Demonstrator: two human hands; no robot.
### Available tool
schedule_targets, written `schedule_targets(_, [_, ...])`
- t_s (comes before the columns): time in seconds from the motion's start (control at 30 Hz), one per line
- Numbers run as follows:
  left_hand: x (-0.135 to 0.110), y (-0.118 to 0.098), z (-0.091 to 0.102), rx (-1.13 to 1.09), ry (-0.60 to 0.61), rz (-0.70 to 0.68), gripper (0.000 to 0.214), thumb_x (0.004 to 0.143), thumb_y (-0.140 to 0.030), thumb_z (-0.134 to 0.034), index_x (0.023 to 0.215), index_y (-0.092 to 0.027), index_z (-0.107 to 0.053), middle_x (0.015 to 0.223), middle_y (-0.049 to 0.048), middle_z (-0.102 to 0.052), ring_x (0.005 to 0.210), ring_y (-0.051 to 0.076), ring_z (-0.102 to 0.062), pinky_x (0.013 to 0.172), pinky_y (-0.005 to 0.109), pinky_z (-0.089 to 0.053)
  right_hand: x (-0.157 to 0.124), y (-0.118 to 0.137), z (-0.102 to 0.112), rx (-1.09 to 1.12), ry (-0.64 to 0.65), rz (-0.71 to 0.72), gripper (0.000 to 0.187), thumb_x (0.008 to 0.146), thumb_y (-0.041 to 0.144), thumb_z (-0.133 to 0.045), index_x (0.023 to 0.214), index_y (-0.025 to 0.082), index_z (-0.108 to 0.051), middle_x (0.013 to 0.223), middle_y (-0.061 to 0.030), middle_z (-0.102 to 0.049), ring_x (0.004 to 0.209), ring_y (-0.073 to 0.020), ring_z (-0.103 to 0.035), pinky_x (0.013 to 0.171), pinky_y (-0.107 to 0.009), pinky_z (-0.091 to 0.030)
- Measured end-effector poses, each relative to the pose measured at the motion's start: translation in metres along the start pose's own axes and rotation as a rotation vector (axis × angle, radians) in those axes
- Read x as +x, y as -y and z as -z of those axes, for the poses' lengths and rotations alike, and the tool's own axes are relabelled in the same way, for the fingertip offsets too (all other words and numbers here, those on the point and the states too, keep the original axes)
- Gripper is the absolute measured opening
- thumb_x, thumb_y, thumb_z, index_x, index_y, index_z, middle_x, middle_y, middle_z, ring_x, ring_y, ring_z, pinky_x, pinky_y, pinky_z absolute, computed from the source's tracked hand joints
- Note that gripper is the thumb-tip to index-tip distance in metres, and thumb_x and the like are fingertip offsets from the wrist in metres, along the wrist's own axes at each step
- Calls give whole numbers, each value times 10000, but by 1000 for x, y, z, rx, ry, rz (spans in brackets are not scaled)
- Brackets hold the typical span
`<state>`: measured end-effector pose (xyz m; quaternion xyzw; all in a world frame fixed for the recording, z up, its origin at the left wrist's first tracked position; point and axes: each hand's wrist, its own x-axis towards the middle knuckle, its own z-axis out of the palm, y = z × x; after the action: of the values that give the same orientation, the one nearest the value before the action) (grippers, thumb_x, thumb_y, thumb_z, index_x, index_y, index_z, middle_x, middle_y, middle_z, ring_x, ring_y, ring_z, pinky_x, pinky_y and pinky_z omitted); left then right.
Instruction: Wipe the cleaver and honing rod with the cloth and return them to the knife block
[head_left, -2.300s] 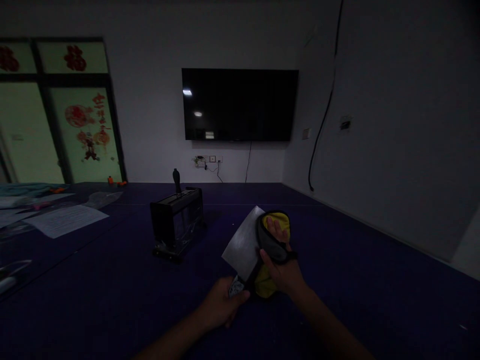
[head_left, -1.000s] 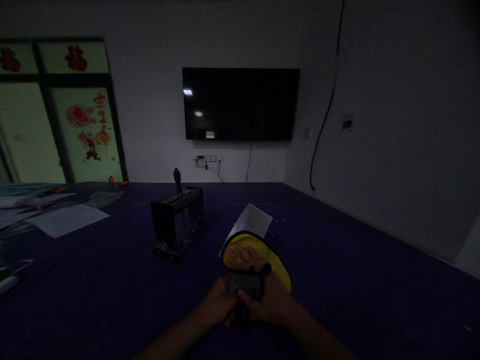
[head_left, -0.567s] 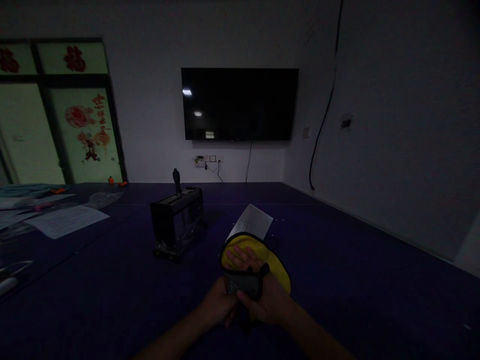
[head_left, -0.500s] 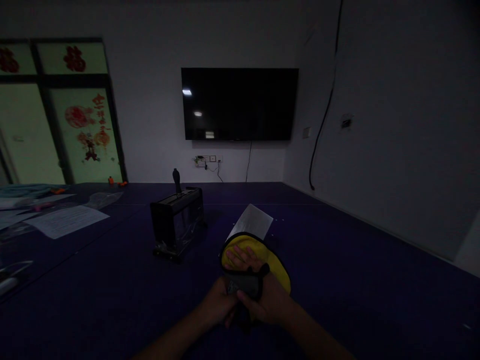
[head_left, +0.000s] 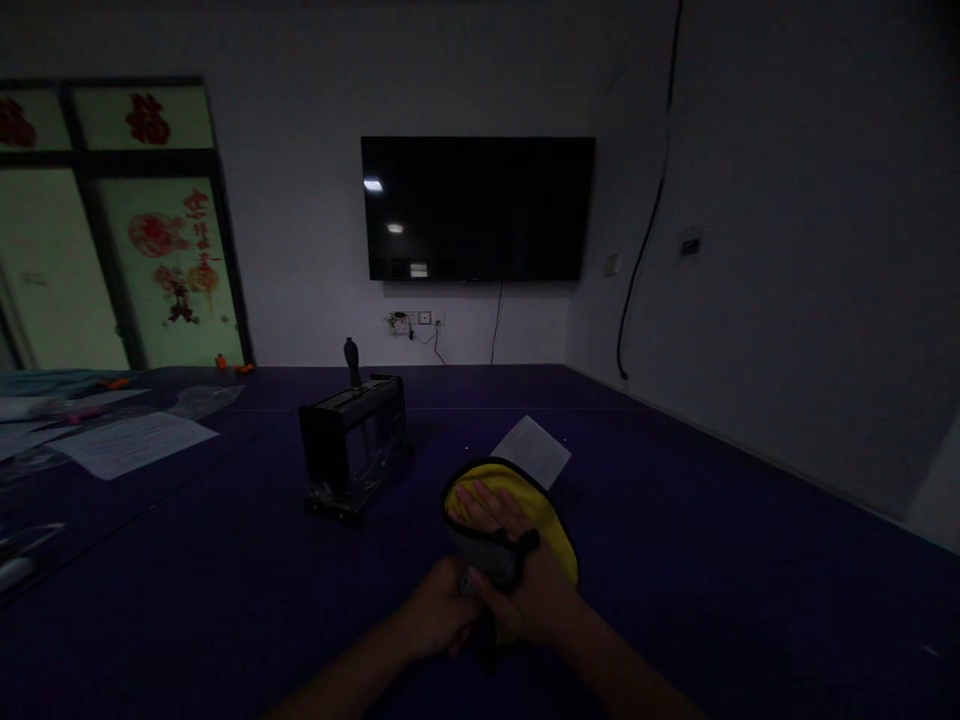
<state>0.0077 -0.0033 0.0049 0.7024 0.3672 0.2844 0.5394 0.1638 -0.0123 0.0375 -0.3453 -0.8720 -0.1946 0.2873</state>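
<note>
Low in the middle, both hands are on a rounded yellow-and-grey cloth piece [head_left: 553,525] with black trim; its exact kind is unclear in the dim light. My left hand [head_left: 435,610] is closed at its near grey edge, its fingertips partly hidden. My right hand [head_left: 517,570] lays its fingers along the yellow face, while the grey part crosses over the hand and its thumb presses from the near side. Just beyond the cloth piece, a pale thin sheet [head_left: 532,450] lies on the dark blue tabletop [head_left: 675,560].
A black frame-like device [head_left: 352,440] with an upright handle stands left of the hands. Papers [head_left: 135,443] and clear plastic wrap [head_left: 206,400] lie farther left. Small orange items [head_left: 221,361] sit at the far edge. A television [head_left: 478,208] hangs on the wall behind.
The pale sheet has shifted right and now lies apart from the top of the cloth piece. The hands and the cloth piece have moved only slightly.
</note>
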Motion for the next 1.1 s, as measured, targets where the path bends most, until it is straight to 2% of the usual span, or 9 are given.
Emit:
schedule_targets(0.2, [0,3,0,20,21,0,171,746,-268,-498,845,-134,-536,396,-98,-440,268,54,-347,308,152,-249,1,-7,0,-86,-64,-115,601,877,379,-412,1433,229,-241,1454,-38,-349,1332,-237,-305,1111,-453,-252])
schedule_targets(0.43, [-3,-4,-2,48,77,-2,270,802,-424,-513,824,-154,-515,437,-93,-434,301,45,-338,319,146,-257,1,-27,5,-135,-272,-256,631,882,367,-394,1447,189,-176,1439,-66,-371,1336,-249,-296,1080,-472,-304])
schedule_targets(0.57, [-4,-5,-1,85,96,-12,319,777,-451,-567,874,-152,-519,451,-96,-428,307,46,-341,317,151,-249,-1,-40,10,-173,-348,-341,582,896,347,-385,1436,213,-212,1442,-63,-363,1323,-255,-320,1073,-491,-301])
schedule_targets(0.73, [-4,-4,-1,127,77,4,324,771,-460,-571,856,-154,-513,448,-95,-412,317,56,-351,312,158,-228,-3,-52,16,-195,-383,-375,560,900,358,-385,1424,209,-253,1441,-73,-363,1313,-262,-336,1061,-496,-315])
schedule_targets(0.9, [-6,-6,-2,143,62,10,317,771,-466,-559,830,-158,-506,459,-89,-420,328,57,-356,320,161,-247,-5,-57,18,-196,-430,-385,580,895,356,-391,1433,216,-226,1449,-74,-349,1308,-266,-341,1060,-505,-314])
schedule_targets(1.1, [-5,-8,-2,120,64,24,394,746,-543,-568,839,-165,-509,432,-99,-407,314,60,-349,317,166,-237,-5,-56,17,-227,-413,-375,579,897,334,-381,1438,217,-211,1468,-69,-316,1315,-262,-330,1071,-504,-298])
